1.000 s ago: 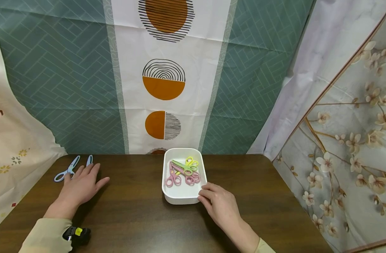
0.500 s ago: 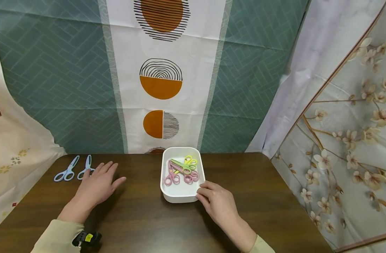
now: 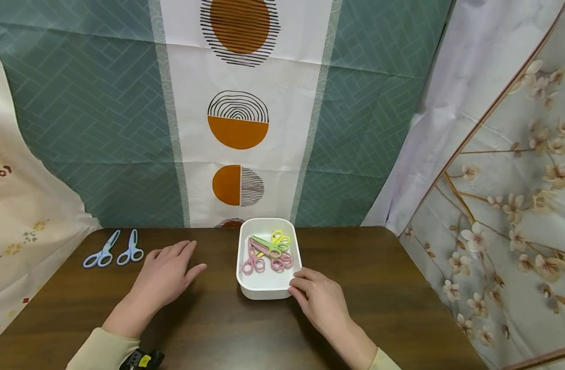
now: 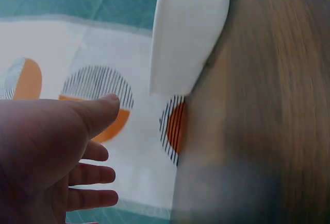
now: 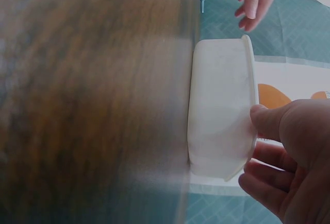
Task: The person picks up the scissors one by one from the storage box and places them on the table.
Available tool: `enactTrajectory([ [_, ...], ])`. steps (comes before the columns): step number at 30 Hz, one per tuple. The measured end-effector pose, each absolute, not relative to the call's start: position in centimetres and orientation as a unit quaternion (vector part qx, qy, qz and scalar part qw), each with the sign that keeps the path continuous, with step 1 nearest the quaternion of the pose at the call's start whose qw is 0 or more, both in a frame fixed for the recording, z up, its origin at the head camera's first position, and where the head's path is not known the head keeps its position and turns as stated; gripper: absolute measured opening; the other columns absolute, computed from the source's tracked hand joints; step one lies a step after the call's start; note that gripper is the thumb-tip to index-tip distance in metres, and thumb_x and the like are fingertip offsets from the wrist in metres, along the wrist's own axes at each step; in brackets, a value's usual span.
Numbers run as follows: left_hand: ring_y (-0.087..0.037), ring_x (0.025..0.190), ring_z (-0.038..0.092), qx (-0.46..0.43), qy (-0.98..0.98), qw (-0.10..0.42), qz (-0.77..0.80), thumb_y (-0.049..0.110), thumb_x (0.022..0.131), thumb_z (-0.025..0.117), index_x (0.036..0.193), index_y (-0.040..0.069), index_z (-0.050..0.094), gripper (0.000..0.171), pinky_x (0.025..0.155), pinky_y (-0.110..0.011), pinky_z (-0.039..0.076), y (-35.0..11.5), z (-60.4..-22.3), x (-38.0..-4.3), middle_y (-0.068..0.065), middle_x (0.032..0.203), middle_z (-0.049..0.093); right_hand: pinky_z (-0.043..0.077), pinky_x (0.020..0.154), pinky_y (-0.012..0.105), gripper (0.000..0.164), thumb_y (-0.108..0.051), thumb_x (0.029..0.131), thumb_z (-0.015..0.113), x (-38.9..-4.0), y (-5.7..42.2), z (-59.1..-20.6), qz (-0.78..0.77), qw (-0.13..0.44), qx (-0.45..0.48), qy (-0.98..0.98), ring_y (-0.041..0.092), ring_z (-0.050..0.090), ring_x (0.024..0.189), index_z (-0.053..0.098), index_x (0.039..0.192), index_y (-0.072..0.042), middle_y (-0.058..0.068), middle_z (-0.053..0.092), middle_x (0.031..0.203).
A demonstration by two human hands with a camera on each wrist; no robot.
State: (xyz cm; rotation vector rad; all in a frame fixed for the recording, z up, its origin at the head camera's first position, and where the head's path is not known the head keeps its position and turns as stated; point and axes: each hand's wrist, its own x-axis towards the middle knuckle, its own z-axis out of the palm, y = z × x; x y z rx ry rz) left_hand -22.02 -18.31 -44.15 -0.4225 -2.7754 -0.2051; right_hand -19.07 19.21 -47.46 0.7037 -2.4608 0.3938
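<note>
Two blue scissors (image 3: 132,244) now uncovered | left hand (image 3: 164,273) shifted rightward, fingers extended, empty | right hand (image 3: 324,302) pinches tray (image 3: 266,294)

And there's the tray (image 3: 266,294) at mid-worktop (image 3: 226,329), towards the back, a cluster of scissors (image 3: 263,241) inside. Far left, near the back edge, two more pairs (image 3: 106,251) lie side by side; the left hand (image 3: 166,272) is between those and the tray. Right hand (image 3: 324,298) now: fingers at the tray's near right corner. Behind everything, a curtain (image 3: 356,139), flanked by a left cloth (image 3: 32,205) and a right cloth (image 3: 499,231).
</note>
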Motion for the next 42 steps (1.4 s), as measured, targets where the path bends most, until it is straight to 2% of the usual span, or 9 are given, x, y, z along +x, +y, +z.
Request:
enactTrajectory([
  [11, -0.044, 0.128, 0.065, -0.187, -0.962, 0.185, -0.075, 0.046, 0.103, 0.078, 0.149, 0.001, 0.064, 0.066, 0.105, -0.069, 0.046, -14.2, -43.0, -21.3, -0.020, 0.145, 0.067, 0.063, 0.079, 0.039, 0.012, -0.022, 0.089, 0.094, -19.0, 19.2, -47.4, 0.139, 0.295, 0.271, -0.906, 0.016, 0.075, 0.101, 0.084, 0.095, -0.022, -0.003, 0.078, 0.111],
  [17, -0.043, 0.127, 0.066, -0.206, -0.957, 0.192, -0.066, 0.045, 0.102, 0.080, 0.147, 0.001, 0.066, 0.064, 0.105, -0.067, 0.048, -12.3, -42.8, -21.1, -0.019, 0.143, 0.068, 0.064, 0.080, 0.040, 0.011, -0.022, 0.090, 0.094, -19.1, 19.1, -47.3, 0.139, 0.285, 0.268, -0.910, 0.017, 0.075, 0.102, 0.085, 0.096, -0.021, -0.002, 0.078, 0.112],
  [30, -0.038, 0.133, 0.062, -0.241, -0.958, 0.151, -0.043, 0.046, 0.103, 0.077, 0.147, 0.005, 0.067, 0.061, 0.112, -0.065, 0.045, -7.9, -42.3, -21.4, -0.016, 0.146, 0.067, 0.064, 0.080, 0.039, 0.010, -0.024, 0.092, 0.092, -19.0, 19.3, -47.3, 0.139, 0.277, 0.263, -0.913, 0.017, 0.075, 0.101, 0.085, 0.097, -0.021, -0.003, 0.077, 0.112],
  [35, -0.035, 0.131, 0.064, -0.249, -0.956, 0.150, -0.043, 0.044, 0.102, 0.079, 0.141, 0.007, 0.072, 0.055, 0.111, -0.062, 0.046, -6.8, -42.6, -21.7, -0.014, 0.141, 0.071, 0.064, 0.081, 0.041, 0.010, -0.022, 0.092, 0.093, -19.0, 19.2, -47.3, 0.143, 0.277, 0.265, -0.912, 0.017, 0.075, 0.101, 0.085, 0.097, -0.019, -0.002, 0.077, 0.112],
  [42, -0.035, 0.125, 0.067, -0.249, -0.961, 0.115, -0.038, 0.039, 0.098, 0.086, 0.131, 0.006, 0.076, 0.047, 0.110, -0.061, 0.046, -5.6, -42.9, -22.7, -0.012, 0.133, 0.075, 0.063, 0.079, 0.039, 0.011, -0.021, 0.090, 0.094, -19.0, 19.2, -47.5, 0.138, 0.292, 0.272, -0.906, 0.016, 0.074, 0.099, 0.084, 0.095, -0.021, -0.003, 0.077, 0.110],
])
